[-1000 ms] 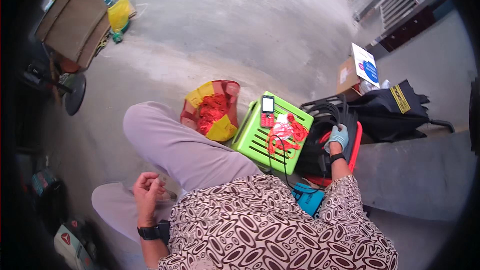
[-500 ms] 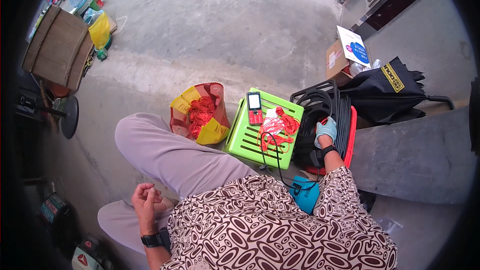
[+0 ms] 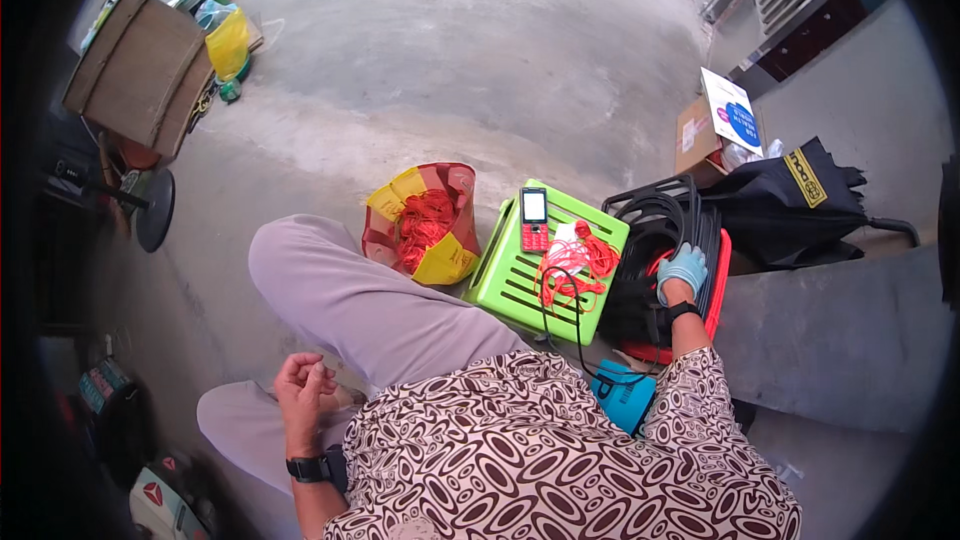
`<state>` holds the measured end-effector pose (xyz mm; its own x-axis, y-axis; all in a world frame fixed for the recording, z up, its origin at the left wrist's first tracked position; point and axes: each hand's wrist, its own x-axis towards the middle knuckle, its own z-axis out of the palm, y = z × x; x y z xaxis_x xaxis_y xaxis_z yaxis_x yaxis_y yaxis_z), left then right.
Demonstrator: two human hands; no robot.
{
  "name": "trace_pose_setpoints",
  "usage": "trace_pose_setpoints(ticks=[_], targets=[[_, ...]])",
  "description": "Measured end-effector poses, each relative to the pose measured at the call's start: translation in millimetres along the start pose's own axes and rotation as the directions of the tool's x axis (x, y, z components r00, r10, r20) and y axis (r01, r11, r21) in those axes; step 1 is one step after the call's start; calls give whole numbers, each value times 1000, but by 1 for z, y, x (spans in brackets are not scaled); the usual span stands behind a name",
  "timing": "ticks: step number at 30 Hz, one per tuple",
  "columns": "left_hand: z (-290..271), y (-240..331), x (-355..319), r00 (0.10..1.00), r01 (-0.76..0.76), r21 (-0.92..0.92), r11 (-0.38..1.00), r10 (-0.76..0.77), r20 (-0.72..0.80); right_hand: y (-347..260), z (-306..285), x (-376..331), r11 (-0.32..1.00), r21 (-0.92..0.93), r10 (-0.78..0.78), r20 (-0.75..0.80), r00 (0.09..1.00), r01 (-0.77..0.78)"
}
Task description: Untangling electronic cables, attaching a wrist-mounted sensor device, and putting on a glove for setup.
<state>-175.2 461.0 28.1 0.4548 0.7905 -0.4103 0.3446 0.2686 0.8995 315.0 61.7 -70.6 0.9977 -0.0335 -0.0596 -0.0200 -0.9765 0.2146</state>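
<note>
My right hand (image 3: 684,272), in a light blue glove, reaches over a red crate (image 3: 722,285) filled with coiled black cable (image 3: 684,215). Its fingers look stretched out over the coil, and a bit of red cord shows beside them. Above my lap, my bare left hand (image 3: 303,385) is closed with its fingers curled; anything inside it is too small to make out. Between my knee and the crate is a green slatted plastic stool (image 3: 507,305). On it lie a red keypad phone (image 3: 534,221), a tangle of orange-red cord (image 3: 598,258) and a black cord (image 3: 579,325).
A red and yellow bag (image 3: 452,261) of red cord stands left of the stool. A blue box (image 3: 622,397) is by my right side. Beyond the crate lie a black umbrella (image 3: 765,205) and a cardboard box (image 3: 692,138). Grey sheet metal (image 3: 820,335) borders the right.
My right hand has shifted right over the cable, and red cord now shows beside it. My left hand stays curled above my lap. The whole view has turned slightly.
</note>
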Motion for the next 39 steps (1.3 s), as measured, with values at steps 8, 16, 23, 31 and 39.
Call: trace_pose_setpoints(ticks=[8, 16, 23, 31, 39], targets=[[-3, -4, -5, 1000, -18, -2, 1000, 18, -8, -12, 6, 5, 930, 362, 30, -253, 967, 66], [-2, 1, -6, 1000, -14, -18, 1000, 14, -5, -9, 59, 48, 408, 899, -13, 179, 984, -158], [0, 1, -5, 1000, -3, -18, 1000, 3, 5, -33, -5, 60, 715, 590, -98, -448, 889, 377], [-8, 20, -11, 987, -124, -19, 992, 121, -105, -123, -151, -33, 437, 520, -188, -745, 640, 734], [-34, 84, -47, 851, -390, 103, 915, 401, -340, -204, -286, -188, -648, 747, -519, -577, 631, 149]])
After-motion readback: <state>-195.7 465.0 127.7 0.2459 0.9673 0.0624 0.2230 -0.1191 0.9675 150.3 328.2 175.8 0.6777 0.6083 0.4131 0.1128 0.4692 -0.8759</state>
